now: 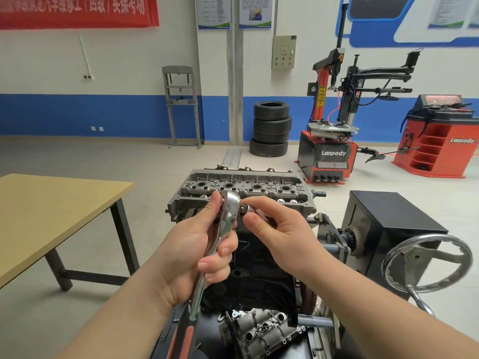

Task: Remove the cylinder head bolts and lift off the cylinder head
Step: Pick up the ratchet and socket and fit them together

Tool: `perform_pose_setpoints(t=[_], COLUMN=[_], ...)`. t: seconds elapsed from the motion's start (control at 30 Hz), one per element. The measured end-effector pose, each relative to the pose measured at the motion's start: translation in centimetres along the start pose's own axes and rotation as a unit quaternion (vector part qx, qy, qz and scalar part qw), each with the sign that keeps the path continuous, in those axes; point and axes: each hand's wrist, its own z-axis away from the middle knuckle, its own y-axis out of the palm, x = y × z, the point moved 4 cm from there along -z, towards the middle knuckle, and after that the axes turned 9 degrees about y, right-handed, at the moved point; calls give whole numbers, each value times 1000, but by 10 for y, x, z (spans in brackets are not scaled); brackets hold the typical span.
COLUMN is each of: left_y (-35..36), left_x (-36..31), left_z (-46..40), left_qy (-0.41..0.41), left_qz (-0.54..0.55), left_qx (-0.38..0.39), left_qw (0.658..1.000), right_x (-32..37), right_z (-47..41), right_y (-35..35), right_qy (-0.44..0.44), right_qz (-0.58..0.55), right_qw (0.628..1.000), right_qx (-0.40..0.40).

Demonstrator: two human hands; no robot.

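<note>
Nearest, at the bottom edge, a grey metal engine part [261, 330] with round ports sits low on the engine stand, just right of the red-and-black grip at the end of the ratchet wrench [223, 229]. Above it, the left hand [197, 244] wraps its fingers around the wrench's shiny steel shaft, the thumb reaching up beside the ratchet head. The right hand [274, 229] meets it from the right, thumb and fingertips pinching a small socket [246, 209] that touches the side of the ratchet head; whether the socket is fully seated there cannot be told. Both hands hover over the dark engine block [248, 270], which is mounted on the stand. To the right, a steel handwheel [427, 263] stands out from a black box-shaped housing [394, 224].

Just beyond the hands, the cylinder head [243, 189] sits on top of the block, its four round wells in a row facing upward. On the left, a wooden-topped table [51, 216] with dark legs stands near the engine.

Farther back, four tyres [270, 129] are stacked against the blue-banded wall. A red and black tyre changer [329, 151] marked Lanpody stands right of them, and a red wheel balancer [438, 136] is at the far right. A grey press frame [182, 104] stands at the wall to the left, below a red banner [77, 10].
</note>
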Motion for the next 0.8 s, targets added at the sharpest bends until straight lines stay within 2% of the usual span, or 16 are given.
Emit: perform_pose_setpoints(t=[0.13, 0.23, 0.43, 0.5, 0.6, 0.8], left_y=[1, 0, -3, -4, -5, -3], left_x=[4, 9, 10, 9, 5, 0], left_z=[1, 3, 5, 7, 10, 13], left_qy=[-20, -35, -11, 0, 7, -9], left_qz=[35, 65, 15, -27, -113, -134], left_qx=[-10, -19, -52, -65, -72, -48], left_qw=[999, 997, 998, 997, 991, 990], right_x=[0, 4, 13, 15, 12, 5], right_z=[2, 6, 8, 6, 0, 0], right_y=[-3, -6, -7, -8, -9, -1], right_qy=[-8, -56, -83, -75, -23, 36], right_qz=[35, 115, 169, 189, 184, 38], right_qw=[999, 988, 977, 976, 983, 992], right_qx=[-33, -87, -101, -78, 1, 114])
